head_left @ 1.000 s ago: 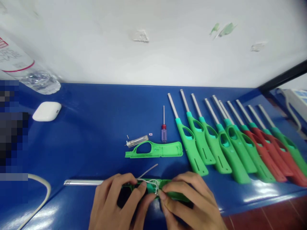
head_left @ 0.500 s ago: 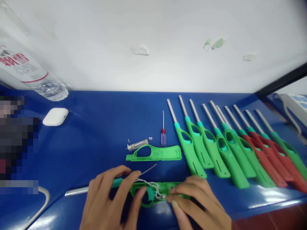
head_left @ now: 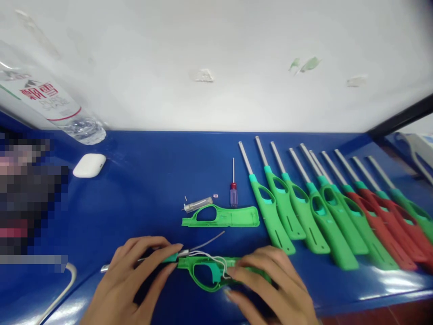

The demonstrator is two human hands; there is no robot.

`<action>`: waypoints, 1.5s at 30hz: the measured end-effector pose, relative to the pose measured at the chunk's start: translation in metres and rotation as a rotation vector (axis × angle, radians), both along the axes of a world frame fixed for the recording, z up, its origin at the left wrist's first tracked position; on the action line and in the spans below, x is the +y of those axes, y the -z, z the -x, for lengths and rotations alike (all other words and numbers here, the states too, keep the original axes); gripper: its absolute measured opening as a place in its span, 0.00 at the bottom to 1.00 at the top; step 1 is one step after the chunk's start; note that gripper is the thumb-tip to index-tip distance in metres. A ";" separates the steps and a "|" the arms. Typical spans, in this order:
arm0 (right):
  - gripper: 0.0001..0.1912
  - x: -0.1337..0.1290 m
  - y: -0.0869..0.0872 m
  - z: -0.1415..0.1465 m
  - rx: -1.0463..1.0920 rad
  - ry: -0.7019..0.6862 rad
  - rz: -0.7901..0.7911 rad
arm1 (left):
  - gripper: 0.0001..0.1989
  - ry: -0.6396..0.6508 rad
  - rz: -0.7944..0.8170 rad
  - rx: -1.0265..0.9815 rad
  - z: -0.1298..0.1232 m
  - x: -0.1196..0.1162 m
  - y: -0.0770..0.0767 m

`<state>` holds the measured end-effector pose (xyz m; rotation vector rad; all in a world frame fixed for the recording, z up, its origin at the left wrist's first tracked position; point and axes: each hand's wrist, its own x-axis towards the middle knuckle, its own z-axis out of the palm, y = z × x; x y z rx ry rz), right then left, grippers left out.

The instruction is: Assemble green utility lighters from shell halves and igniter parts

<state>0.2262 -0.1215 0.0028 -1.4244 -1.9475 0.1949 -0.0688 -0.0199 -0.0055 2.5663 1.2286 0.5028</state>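
My left hand grips the nozzle of a gas lighter, a metal tube with a teal collar, fingers closed around it beside the casing's narrow end. Below it lies an opened green casing half with a teal trigger inside. White wires and a thin grey tube run from the nozzle. My right hand is over the casing's handle end, its fingers bent at the wires; whatever lies under the fingertips is hidden.
Beyond my hands are the other green casing half, a clear fuel tank and a screwdriver. Several assembled lighters line the right side. At left are a white case, a water bottle and a cable.
My left hand has shifted left, away from the trigger opening, uncovering the casing's neck and the collar's end. My right fingertips have moved slightly left over the wire ends. The camera view shifted slightly.
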 end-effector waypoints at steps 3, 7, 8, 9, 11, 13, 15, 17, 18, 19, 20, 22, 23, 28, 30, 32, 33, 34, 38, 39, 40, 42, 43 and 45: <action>0.07 -0.001 0.006 -0.002 -0.026 -0.008 0.018 | 0.15 -0.005 -0.027 -0.007 0.001 0.000 -0.001; 0.07 -0.002 0.009 -0.003 -0.023 -0.006 0.036 | 0.17 -0.022 0.035 -0.006 0.006 -0.003 0.000; 0.07 -0.002 0.009 -0.003 -0.021 -0.007 0.039 | 0.18 -0.014 0.063 -0.005 0.008 -0.004 0.001; 0.07 -0.001 0.009 -0.003 -0.019 -0.013 0.041 | 0.18 0.003 0.085 0.003 0.012 -0.005 0.002; 0.07 -0.001 0.009 -0.003 -0.012 -0.015 0.043 | 0.21 0.053 0.099 0.041 0.018 -0.006 0.004; 0.07 -0.001 0.009 -0.003 -0.013 -0.015 0.044 | 0.24 0.094 0.100 0.079 0.023 -0.007 0.004; 0.07 -0.001 0.009 -0.004 -0.021 -0.015 0.041 | 0.26 0.108 0.097 0.090 0.025 -0.008 0.003; 0.07 -0.001 0.008 -0.004 -0.026 -0.024 0.044 | 0.28 0.103 0.084 0.088 0.024 -0.009 0.001; 0.07 -0.001 0.008 -0.004 -0.027 -0.028 0.044 | 0.28 0.097 0.073 0.085 0.022 -0.010 0.001; 0.07 -0.001 0.008 -0.004 -0.027 -0.032 0.047 | 0.28 0.089 0.068 0.080 0.021 -0.011 0.001; 0.07 -0.001 0.007 -0.004 -0.026 -0.031 0.047 | 0.27 0.078 0.071 0.072 0.019 -0.011 0.000; 0.07 0.000 0.006 -0.004 -0.024 -0.022 0.054 | 0.26 0.049 0.082 0.043 0.016 -0.013 0.000; 0.07 0.000 0.006 -0.004 -0.022 -0.019 0.054 | 0.26 0.038 0.087 0.027 0.015 -0.014 -0.001; 0.07 -0.001 0.006 -0.005 -0.029 -0.025 0.053 | 0.26 0.028 0.079 -0.036 0.007 -0.015 -0.006; 0.07 -0.002 0.007 -0.005 -0.031 -0.031 0.056 | 0.26 0.031 0.079 -0.081 0.003 -0.014 -0.008; 0.07 -0.002 0.008 -0.005 -0.035 -0.037 0.052 | 0.26 0.034 0.069 -0.123 -0.002 -0.013 -0.008; 0.07 -0.002 0.008 -0.005 -0.036 -0.036 0.051 | 0.27 0.033 0.060 -0.135 -0.004 -0.012 -0.008; 0.07 -0.002 0.008 -0.005 -0.036 -0.032 0.050 | 0.28 0.033 0.053 -0.140 -0.005 -0.012 -0.008; 0.07 -0.001 0.009 -0.004 -0.030 -0.022 0.058 | 0.29 0.055 0.068 -0.131 -0.004 -0.010 -0.006; 0.07 -0.001 0.008 -0.004 -0.030 -0.021 0.058 | 0.28 0.058 0.073 -0.122 -0.003 -0.009 -0.006; 0.07 -0.001 0.008 -0.004 -0.031 -0.020 0.058 | 0.28 0.060 0.071 -0.115 -0.002 -0.008 -0.007; 0.07 -0.001 0.008 -0.004 -0.029 -0.013 0.054 | 0.27 0.059 0.056 -0.103 -0.002 -0.006 -0.009; 0.07 -0.001 0.008 -0.004 -0.028 -0.014 0.051 | 0.26 0.058 0.048 -0.100 -0.002 -0.006 -0.011; 0.07 0.000 0.007 -0.004 -0.026 -0.012 0.049 | 0.26 0.062 0.043 -0.099 -0.002 -0.005 -0.013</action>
